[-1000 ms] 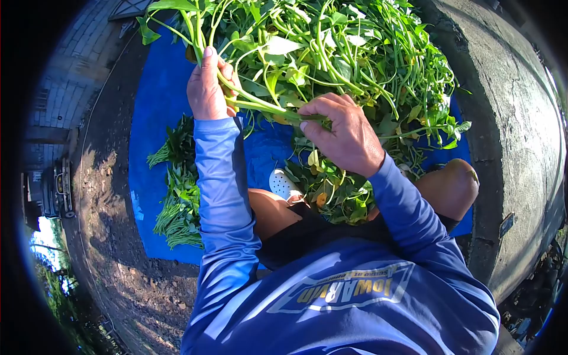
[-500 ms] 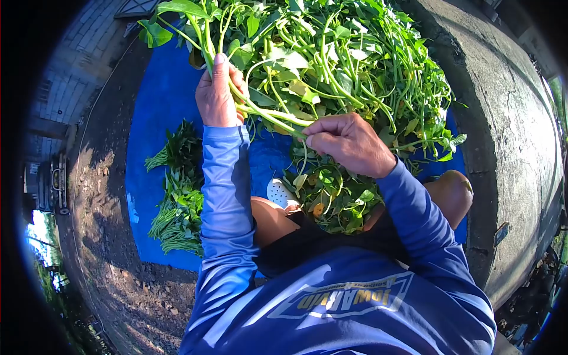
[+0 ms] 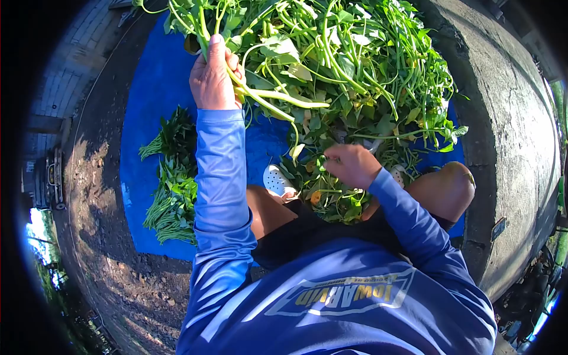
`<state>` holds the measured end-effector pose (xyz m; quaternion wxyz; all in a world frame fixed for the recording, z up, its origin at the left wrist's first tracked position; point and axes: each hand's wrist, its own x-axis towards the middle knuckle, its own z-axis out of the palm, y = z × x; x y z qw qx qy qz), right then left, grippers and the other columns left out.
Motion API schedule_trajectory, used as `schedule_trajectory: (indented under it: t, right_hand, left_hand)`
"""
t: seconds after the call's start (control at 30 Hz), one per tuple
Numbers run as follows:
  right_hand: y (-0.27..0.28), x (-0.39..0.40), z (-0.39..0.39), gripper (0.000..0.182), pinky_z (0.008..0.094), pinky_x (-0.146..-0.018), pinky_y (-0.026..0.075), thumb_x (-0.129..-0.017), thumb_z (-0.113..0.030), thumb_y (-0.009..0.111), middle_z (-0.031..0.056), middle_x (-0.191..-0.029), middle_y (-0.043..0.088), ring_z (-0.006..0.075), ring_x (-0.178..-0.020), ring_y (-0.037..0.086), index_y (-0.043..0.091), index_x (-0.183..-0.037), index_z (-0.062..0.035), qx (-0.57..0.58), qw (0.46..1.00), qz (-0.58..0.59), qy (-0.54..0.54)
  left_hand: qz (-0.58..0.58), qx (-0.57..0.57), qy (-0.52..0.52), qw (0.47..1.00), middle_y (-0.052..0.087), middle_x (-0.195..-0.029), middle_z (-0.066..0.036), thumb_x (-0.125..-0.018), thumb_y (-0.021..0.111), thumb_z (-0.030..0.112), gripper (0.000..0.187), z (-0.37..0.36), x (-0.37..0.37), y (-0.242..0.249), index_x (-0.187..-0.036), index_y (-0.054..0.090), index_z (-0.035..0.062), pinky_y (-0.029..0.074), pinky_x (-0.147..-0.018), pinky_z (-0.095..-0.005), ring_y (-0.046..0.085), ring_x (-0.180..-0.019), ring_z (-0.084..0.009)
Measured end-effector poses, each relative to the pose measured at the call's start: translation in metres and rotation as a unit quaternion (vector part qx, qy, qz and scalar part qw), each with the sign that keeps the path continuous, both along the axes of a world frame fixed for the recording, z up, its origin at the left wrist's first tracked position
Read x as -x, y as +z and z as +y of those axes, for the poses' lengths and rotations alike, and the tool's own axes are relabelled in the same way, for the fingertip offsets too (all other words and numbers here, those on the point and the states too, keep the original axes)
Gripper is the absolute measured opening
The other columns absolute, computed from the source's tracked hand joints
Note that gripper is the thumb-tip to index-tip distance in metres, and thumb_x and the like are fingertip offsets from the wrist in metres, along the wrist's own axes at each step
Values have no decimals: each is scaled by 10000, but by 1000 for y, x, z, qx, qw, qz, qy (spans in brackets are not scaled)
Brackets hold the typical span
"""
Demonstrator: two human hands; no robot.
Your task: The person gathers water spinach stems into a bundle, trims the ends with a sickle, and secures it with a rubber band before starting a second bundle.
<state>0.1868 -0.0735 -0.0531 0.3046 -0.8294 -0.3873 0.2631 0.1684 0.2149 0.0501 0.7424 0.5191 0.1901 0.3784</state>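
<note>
My left hand (image 3: 213, 80) is closed round a few long leafy green stems (image 3: 275, 97), thumb pressed along them. Their leaves spread above the fist and the bare stalk ends stick out to the right. A thin bent stalk with a yellowish leaf (image 3: 297, 152) dangles from one end. My right hand (image 3: 355, 164) hovers apart from the stems, over loose greens (image 3: 337, 204) lying between my legs. Its fingers are curled together, and I cannot make out what, if anything, is pinched in them. A large heap of leafy stems (image 3: 367, 65) lies just beyond both hands.
A blue tarp (image 3: 148, 89) lies under the greens. Sorted bundles of greens (image 3: 171, 204) rest on it at left. A concrete ledge (image 3: 491, 118) runs along the right, and stony ground (image 3: 112, 254) borders the left. White clogs (image 3: 277, 180) are on my feet.
My right hand has let go of the stalk ends and drawn down toward my lap. My left hand, still gripping the stems, appears slightly higher in view.
</note>
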Motion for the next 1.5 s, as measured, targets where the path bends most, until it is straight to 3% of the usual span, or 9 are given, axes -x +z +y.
schedule_trajectory:
  t: [0.17, 0.27, 0.43, 0.57, 0.67, 0.83, 1.03, 1.23, 1.5]
  right_hand:
    - [32, 1, 52, 314, 260, -708, 532, -1015, -289, 723, 19, -835, 696, 85, -757, 640, 709, -1053, 22, -321, 871, 351, -127]
    - [34, 2, 43, 190, 260, -720, 524, -1015, -192, 714, 18, -888, 691, 83, -779, 625, 688, -1021, -4, -276, 877, 390, -59]
    - [32, -2, 18, 194, 276, -758, 540, -986, -193, 750, 33, -921, 725, 75, -826, 641, 752, -1043, -7, -179, 974, 135, 35]
    - [77, -60, 44, 205, 259, -675, 521, -965, -197, 739, 8, -838, 724, 66, -726, 621, 760, -1066, -20, -248, 950, 71, -175]
    - [41, -151, 88, 252, 400, -802, 595, -859, -223, 706, 153, -946, 777, 322, -854, 755, 772, -1041, -62, -232, 930, -177, -224]
    - [-3, -208, 120, 355, 429, -888, 580, -883, -295, 666, 213, -1135, 739, 380, -995, 725, 753, -1182, -125, -48, 953, -258, -149]
    - [54, -206, 70, 545, 309, -714, 563, -938, -190, 752, 43, -1091, 662, 130, -836, 633, 591, -1440, -51, -299, 878, 284, -245]
    - [99, -178, 19, 486, 338, -737, 564, -1000, -142, 705, 7, -1067, 656, 125, -883, 634, 574, -1466, -98, -413, 801, 377, -217]
    - [108, -110, 8, 430, 265, -720, 536, -959, -66, 710, -9, -1112, 596, 84, -836, 621, 661, -1385, -93, -397, 867, 178, -242]
  left_hand:
    - [27, 24, -4, 999, 545, -650, -3, -996, 735, 396, 393, -18, -13, -7, -796, 559, 107, 404, -439, -240, 493, -489, -101]
    - [39, 21, 26, 999, 512, -643, 20, -999, 732, 388, 375, -21, -12, -4, -805, 553, 122, 388, -431, -233, 463, -480, -84]
    - [44, 60, 71, 995, 469, -655, 34, -969, 761, 424, 379, 4, -5, 6, -824, 557, 139, 338, -418, -218, 440, -503, -66]
    - [54, 48, 42, 996, 520, -639, 9, -969, 750, 461, 411, 9, -5, 4, -825, 544, 135, 375, -423, -236, 463, -472, -91]
    - [69, 40, 13, 997, 525, -631, 11, -972, 742, 473, 425, 2, -7, 6, -801, 541, 139, 379, -431, -235, 477, -477, -90]
    - [56, 51, -35, 997, 532, -622, 13, -995, 735, 396, 373, -1, -9, 4, -790, 562, 136, 387, -425, -232, 475, -459, -81]
    - [64, 45, -38, 996, 555, -624, 16, -990, 749, 377, 324, 1, -3, 1, -829, 620, 127, 394, -429, -231, 489, -461, -72]
    - [70, 22, -69, 995, 544, -623, 11, -995, 726, 423, 363, -2, -4, 1, -830, 579, 134, 391, -423, -220, 487, -457, -79]
    - [42, -2, -91, 995, 536, -617, 22, -975, 766, 370, 314, -19, 1, 7, -858, 608, 125, 375, -419, -224, 488, -457, -69]
